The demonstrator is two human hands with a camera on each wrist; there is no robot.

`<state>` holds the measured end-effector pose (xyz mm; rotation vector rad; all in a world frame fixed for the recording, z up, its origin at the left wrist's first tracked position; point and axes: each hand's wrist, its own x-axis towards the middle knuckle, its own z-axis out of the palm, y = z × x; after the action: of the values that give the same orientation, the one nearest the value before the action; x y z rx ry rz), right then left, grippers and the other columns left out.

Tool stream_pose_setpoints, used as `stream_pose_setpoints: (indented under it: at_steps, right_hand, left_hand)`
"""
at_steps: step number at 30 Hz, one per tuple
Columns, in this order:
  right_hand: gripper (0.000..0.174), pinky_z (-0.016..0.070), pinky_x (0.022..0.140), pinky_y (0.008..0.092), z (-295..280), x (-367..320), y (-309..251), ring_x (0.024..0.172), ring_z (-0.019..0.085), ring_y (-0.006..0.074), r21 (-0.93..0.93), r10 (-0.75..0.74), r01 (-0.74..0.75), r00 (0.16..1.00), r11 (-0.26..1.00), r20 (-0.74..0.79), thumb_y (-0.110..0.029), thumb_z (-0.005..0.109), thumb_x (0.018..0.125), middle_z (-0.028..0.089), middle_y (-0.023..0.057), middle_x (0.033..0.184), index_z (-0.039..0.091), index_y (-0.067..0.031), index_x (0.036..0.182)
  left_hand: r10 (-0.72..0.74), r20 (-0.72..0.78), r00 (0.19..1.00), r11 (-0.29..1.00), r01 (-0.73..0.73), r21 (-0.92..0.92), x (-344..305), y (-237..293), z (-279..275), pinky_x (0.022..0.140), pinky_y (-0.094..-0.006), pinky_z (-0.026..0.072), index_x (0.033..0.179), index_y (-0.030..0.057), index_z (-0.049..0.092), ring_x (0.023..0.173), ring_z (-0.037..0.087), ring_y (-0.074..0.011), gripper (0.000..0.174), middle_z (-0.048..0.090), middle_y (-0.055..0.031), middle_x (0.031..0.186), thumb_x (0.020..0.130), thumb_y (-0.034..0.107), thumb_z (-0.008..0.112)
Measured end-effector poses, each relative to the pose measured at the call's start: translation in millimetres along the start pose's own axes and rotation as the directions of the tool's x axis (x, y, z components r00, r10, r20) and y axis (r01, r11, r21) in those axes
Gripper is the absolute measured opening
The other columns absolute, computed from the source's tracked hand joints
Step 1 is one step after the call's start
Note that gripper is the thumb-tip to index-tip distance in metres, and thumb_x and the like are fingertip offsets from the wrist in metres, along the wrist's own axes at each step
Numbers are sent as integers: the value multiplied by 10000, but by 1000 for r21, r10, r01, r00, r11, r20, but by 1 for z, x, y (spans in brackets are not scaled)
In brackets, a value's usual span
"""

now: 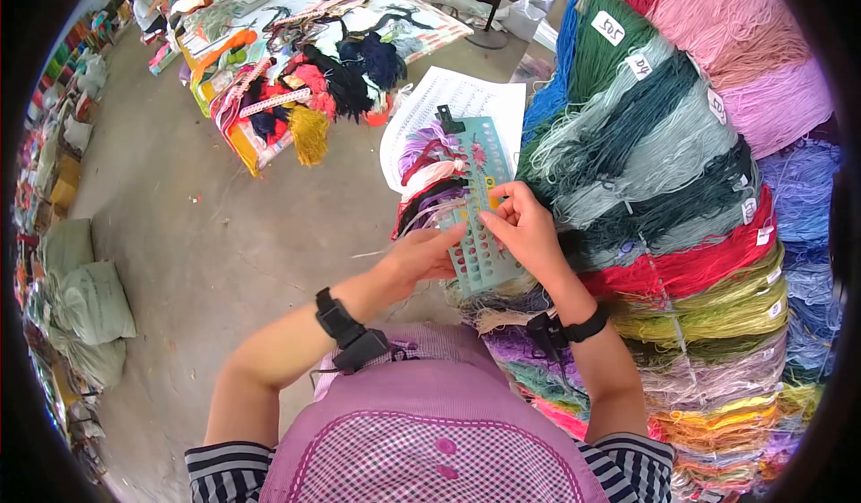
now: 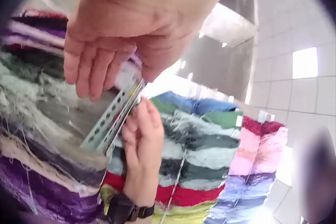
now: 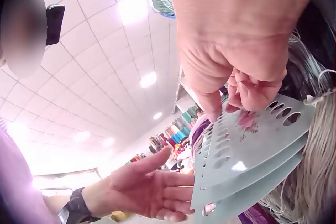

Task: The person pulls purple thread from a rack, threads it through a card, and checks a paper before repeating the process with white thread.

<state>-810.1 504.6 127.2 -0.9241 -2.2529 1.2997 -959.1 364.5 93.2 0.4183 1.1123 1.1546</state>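
Pale blue-green perforated cards (image 1: 484, 252) with a floral print lie stacked, a black clip (image 1: 448, 119) at their far end. Colored threads (image 1: 429, 176) hang from the holes on their left side. My right hand (image 1: 529, 234) pinches the top card (image 3: 247, 134) by its row of holes, thumb and index finger close together. At the cards' left edge is my left hand (image 1: 421, 256); in the right wrist view this hand (image 3: 149, 190) has its fingers straight, their tips partly hidden by the cards. The left wrist view shows the cards (image 2: 113, 116) edge-on between both hands.
A printed sheet (image 1: 408, 135) lies under the cards' far end. Thick thread bundles (image 1: 628, 162) with number tags hang close on the right. At the far left, a table (image 1: 439, 32) carries loose thread tufts (image 1: 309, 131). Full sacks (image 1: 94, 301) stand on the floor.
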Motion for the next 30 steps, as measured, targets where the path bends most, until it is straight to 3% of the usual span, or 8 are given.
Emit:
stream_pose_setpoints:
  at_steps: [5, 14, 16, 18, 20, 23, 24, 30]
  right_hand:
    - [483, 499, 561, 351, -2, -4, 3, 646, 648, 188, -530, -312, 141, 917, 836, -249, -328, 751, 822, 633, 74, 747, 516, -21, 1111]
    - [293, 493, 608, 275, 5, -6, 18, 697, 624, 112, 387, 201, -215, 977, 897, 76, -211, 787, 794, 692, 58, 854, 622, -6, 922]
    - [238, 491, 596, 263, 6, -7, 15, 704, 624, 103, 432, 214, -211, 976, 877, 43, -109, 762, 788, 692, 39, 868, 624, 1, 948]
    - [249, 493, 599, 268, 9, -8, 10, 701, 627, 105, 422, 225, -203, 974, 884, -3, -102, 754, 779, 693, 45, 868, 625, 3, 963]
    - [261, 496, 602, 273, 11, -11, 4, 698, 630, 107, 403, 236, -197, 970, 894, -49, -95, 747, 770, 695, 51, 869, 626, 6, 978]
    - [289, 503, 613, 285, 15, -15, -2, 692, 637, 110, 235, 295, -257, 944, 937, -144, -85, 738, 745, 697, 59, 868, 623, 5, 995]
    - [300, 506, 615, 291, 15, -16, -1, 687, 639, 111, 222, 284, -250, 948, 943, -140, -93, 739, 741, 697, 62, 867, 623, 6, 999]
    - [285, 508, 619, 282, 25, -37, -50, 677, 624, 103, 208, 354, -332, 932, 920, -82, -107, 730, 766, 688, 56, 861, 636, 13, 1007]
  left_hand:
    - [116, -170, 979, 991, -101, 91, -6, 9, 10, 778, -298, 521, 1083, 0, 676, 834, 651, -137, 310, 699, -59, 968, 911, 258, 680]
    - [165, -83, 983, 946, -134, 295, -10, 22, -18, 702, -268, 489, 909, 11, 729, 773, 635, -112, 206, 708, -76, 868, 835, 201, 760]
    - [-75, -137, 988, 734, 148, 663, -21, 59, -28, 708, -257, 480, 888, -8, 723, 764, 632, -105, 246, 703, -89, 827, 830, 227, 763]
    - [356, -273, 894, 553, 35, 833, -18, 83, -49, 716, -261, 485, 954, -31, 696, 781, 629, -110, 315, 701, -108, 872, 839, 257, 751]
    - [894, -38, 447, 198, -316, 928, 19, 91, -81, 732, -257, 487, 1056, -34, 657, 827, 637, -127, 380, 694, -105, 929, 838, 265, 745]
    - [826, 42, 563, 247, -427, 870, 57, 106, -96, 706, -274, 482, 1088, -26, 632, 821, 619, -129, 391, 676, -101, 953, 829, 243, 750]
    - [723, -21, 690, 502, -504, 703, 71, 106, -101, 599, -333, 464, 952, -39, 628, 639, 588, -188, 422, 638, -115, 747, 758, 298, 793]
    - [787, -69, 613, 379, -392, 838, 59, 123, -99, 570, -314, 428, 1032, 22, 653, 608, 529, -134, 305, 599, -77, 675, 805, 201, 750]
